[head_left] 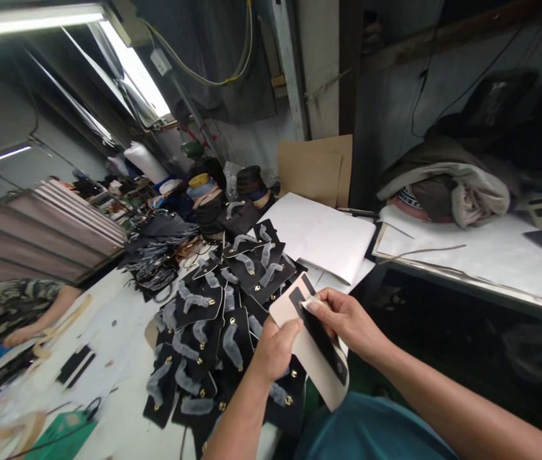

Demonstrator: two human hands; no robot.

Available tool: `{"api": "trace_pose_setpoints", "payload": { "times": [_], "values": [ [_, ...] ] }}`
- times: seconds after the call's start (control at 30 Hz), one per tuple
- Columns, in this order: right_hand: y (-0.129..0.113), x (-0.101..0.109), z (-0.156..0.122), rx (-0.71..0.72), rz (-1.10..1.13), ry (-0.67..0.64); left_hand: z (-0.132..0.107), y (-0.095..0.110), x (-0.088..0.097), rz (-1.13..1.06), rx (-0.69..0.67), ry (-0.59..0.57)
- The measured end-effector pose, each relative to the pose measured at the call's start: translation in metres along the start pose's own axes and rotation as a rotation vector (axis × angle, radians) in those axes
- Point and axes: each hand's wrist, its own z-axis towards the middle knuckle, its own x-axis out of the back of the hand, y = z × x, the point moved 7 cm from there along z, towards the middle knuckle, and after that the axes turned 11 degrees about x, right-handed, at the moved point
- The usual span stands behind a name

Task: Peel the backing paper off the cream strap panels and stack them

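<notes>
A beige panel with rounded corners and a long black strip down its middle is held up in front of me, tilted. My left hand grips its left edge, thumb on the face. My right hand pinches a small pale piece, perhaps cloth or paper, against the upper part of the black strip. Beneath and beyond my hands lies a heap of black panels, each with a cloudy plastic-wrapped strip and a small gold-coloured metal fitting.
White sheets and brown cardboard stand behind the heap. Black straps pile up at the back left. A co-worker's arm rests at the left table edge, near a green mat. A white side table bears bundled fabric.
</notes>
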Motion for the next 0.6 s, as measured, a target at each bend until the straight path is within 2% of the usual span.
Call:
{"api": "trace_pose_setpoints", "payload": {
  "times": [0.17,0.33,0.4,0.5,0.57,0.6],
  "values": [
    [-0.006,-0.002,0.000,0.005,-0.077,0.030,-0.004,0.008,-0.008,-0.003,-0.053,0.070],
    [-0.005,0.000,-0.001,0.010,-0.161,0.048,-0.007,0.004,-0.003,-0.011,-0.005,0.336],
    [-0.004,0.001,-0.001,0.031,-0.167,0.040,-0.007,0.003,-0.003,-0.007,-0.005,0.406],
    [-0.010,0.003,-0.005,0.126,-0.267,0.054,-0.001,0.000,-0.005,0.025,-0.011,0.460],
    [-0.022,0.003,-0.012,0.246,-0.402,0.063,0.009,-0.007,-0.001,0.044,0.000,0.511],
    [-0.030,-0.002,-0.018,0.326,-0.459,0.021,0.015,-0.013,0.004,0.031,0.017,0.546]
  ]
}}
